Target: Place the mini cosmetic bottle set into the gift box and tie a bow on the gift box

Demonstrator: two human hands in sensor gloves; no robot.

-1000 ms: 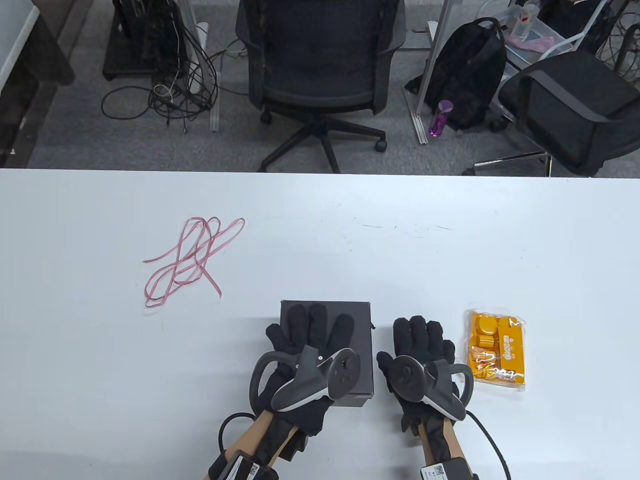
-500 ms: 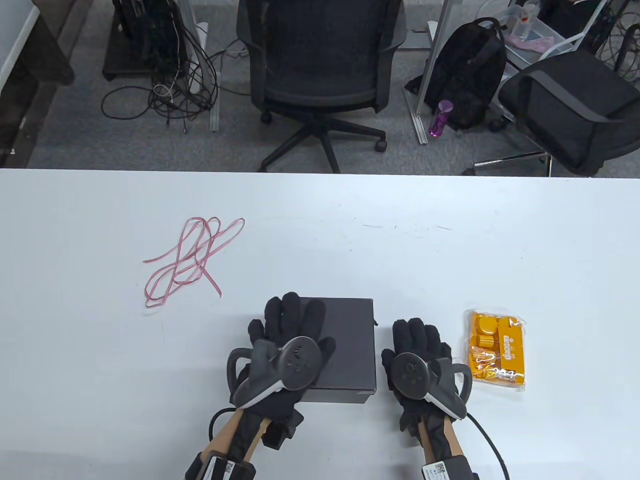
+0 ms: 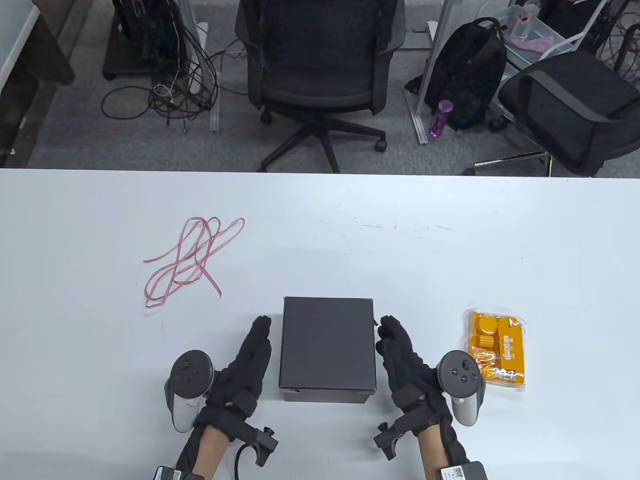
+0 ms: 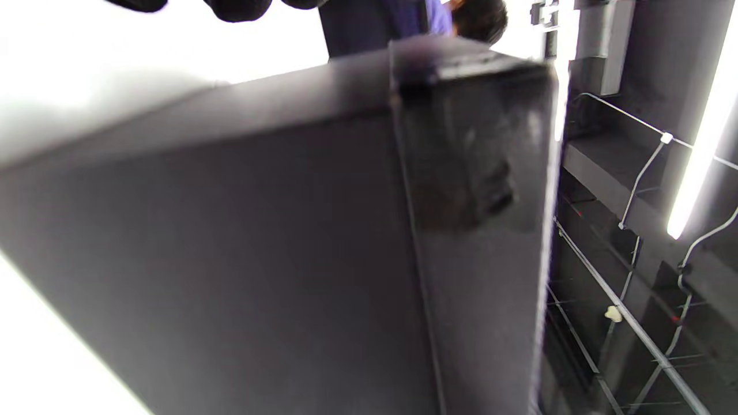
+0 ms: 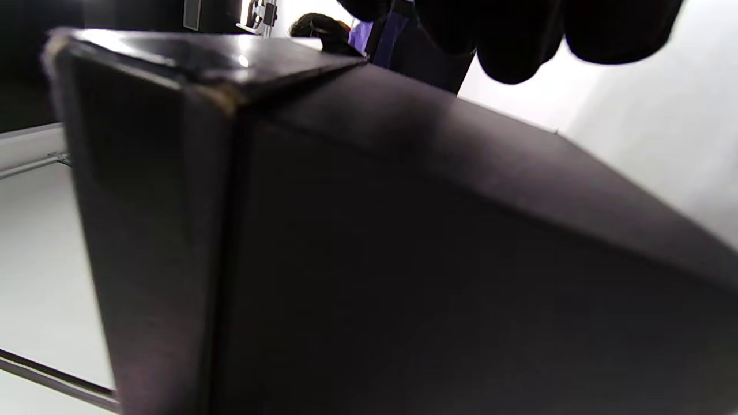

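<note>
Both hands, earlier palm-down, now stand edgewise with straight fingers, left (image 3: 245, 360) and right (image 3: 407, 362), flanking the gift box (image 3: 327, 347).

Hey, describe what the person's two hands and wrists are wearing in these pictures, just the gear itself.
Both the left hand and the right hand wear thick black fabric gloves. A grey tracker shaped like a VR controller, with dark round buttons, is strapped to the back of each. Black brackets stick out at each wrist, a black cable runs from the left one, and labelled modules sit on the forearms.

Black gift box (image 3: 327, 345), orange bottle set (image 3: 497, 349), pink ribbon (image 3: 190, 257), white table (image 3: 450, 250).
</note>
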